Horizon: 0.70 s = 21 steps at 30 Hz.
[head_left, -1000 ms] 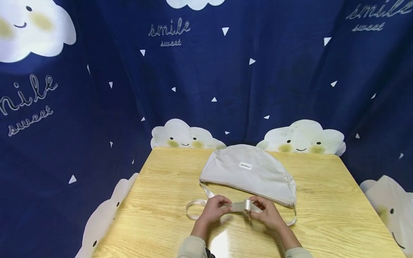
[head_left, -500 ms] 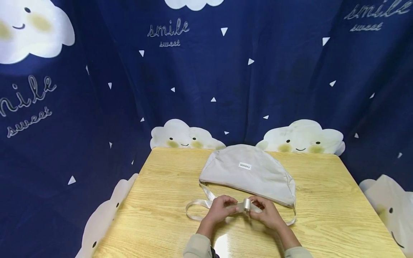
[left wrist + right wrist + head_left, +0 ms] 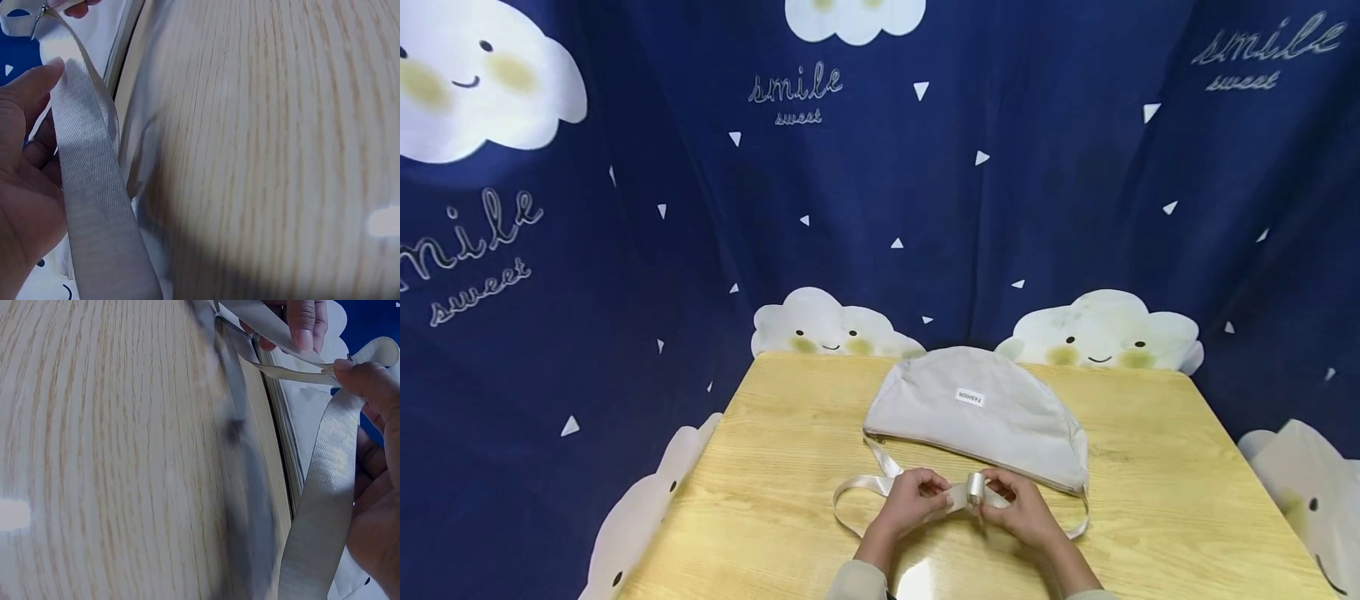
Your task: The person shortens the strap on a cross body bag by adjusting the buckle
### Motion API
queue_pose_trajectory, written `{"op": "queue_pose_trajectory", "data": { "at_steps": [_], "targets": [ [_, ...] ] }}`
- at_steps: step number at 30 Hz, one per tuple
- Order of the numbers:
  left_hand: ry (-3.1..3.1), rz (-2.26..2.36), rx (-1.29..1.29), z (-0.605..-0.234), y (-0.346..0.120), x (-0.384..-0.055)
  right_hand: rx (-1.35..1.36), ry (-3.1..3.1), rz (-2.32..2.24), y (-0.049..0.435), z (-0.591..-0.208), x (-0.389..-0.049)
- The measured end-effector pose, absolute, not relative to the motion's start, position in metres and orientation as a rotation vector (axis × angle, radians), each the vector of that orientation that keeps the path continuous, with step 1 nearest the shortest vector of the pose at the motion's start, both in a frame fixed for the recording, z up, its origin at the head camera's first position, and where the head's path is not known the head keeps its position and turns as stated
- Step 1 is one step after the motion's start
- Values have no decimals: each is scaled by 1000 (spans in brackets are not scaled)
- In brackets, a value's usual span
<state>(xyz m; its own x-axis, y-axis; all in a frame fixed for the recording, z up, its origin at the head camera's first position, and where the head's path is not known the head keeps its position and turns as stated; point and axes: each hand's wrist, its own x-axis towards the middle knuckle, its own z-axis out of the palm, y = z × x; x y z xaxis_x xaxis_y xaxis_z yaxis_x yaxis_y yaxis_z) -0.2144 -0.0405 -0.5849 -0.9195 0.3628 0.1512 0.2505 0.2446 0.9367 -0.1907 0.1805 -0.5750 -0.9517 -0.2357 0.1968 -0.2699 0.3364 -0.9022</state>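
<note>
A pale bag strap (image 3: 861, 482) runs between both hands, with a small upright loop (image 3: 975, 489) standing in it. My left hand (image 3: 913, 504) pinches the strap left of that loop. In the left wrist view its thumb presses on the flat webbing (image 3: 94, 156), below a thin metal strap slider (image 3: 39, 22). My right hand (image 3: 1022, 510) pinches the strap at the loop's base; in the right wrist view its thumb lies beside the slider (image 3: 351, 360). The off-white half-round bag (image 3: 977, 429), with a label, lies just beyond the hands.
Everything rests on a light wood-grain table (image 3: 790, 417). Behind and beside it hangs a dark blue curtain (image 3: 880, 183) printed with clouds. Loose strap curls lie on the table left of the hands and at the bag's right corner. A bright reflection shows near the front.
My left hand has slid right along the strap, closer to the right hand, shortening the stretch between them. The right hand keeps its hold. The head view has tilted slightly upward.
</note>
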Motion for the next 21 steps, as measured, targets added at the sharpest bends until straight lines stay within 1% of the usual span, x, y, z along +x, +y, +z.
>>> {"op": "queue_pose_trajectory", "data": {
  "at_steps": [6,12,17,21],
  "targets": [
    [2379,1774,571,-590,-44,-214,489,-2543,1708,179,-573,-188],
    [2389,1759,564,-585,-50,-214,529,-2489,1706,180,-575,-189],
    [2422,1745,604,-567,-61,-208,557,-2440,1707,180,-577,-190],
    [2426,1745,633,-550,-72,-203,525,-2471,1703,180,-575,-188]
  ]
}}
